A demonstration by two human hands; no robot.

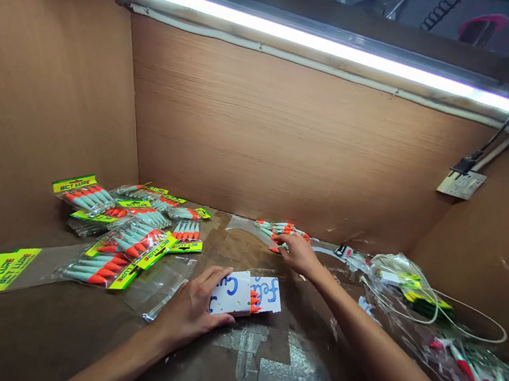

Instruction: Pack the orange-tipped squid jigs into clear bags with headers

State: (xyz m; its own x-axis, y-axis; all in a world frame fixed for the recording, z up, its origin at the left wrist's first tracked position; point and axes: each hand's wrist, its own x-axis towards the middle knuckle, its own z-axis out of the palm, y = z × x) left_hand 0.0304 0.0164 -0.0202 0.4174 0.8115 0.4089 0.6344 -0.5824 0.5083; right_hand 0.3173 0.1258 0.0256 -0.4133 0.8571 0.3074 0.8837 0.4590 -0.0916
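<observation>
My left hand [196, 304] is wrapped around a folded white card [230, 293] with blue handwriting, near the middle of the bench. Orange tips of several fishing lures [255, 301] stick out of the card's right end. Farther back, my right hand [296, 254] has its fingers closed at a loose pile of orange-and-pale-green lures [276, 226]. An orange lure tip [274, 249] shows just below those fingers; the rest of that lure is hidden by the hand.
Packed lures with yellow-green header cards [152, 252] are heaped at the left, beside a flat clear bag [53, 257]. Clear bags and a white cord [496, 325] lie at the right, near red-and-white lures [473, 373]. Wooden walls enclose the bench under a light tube [329, 46].
</observation>
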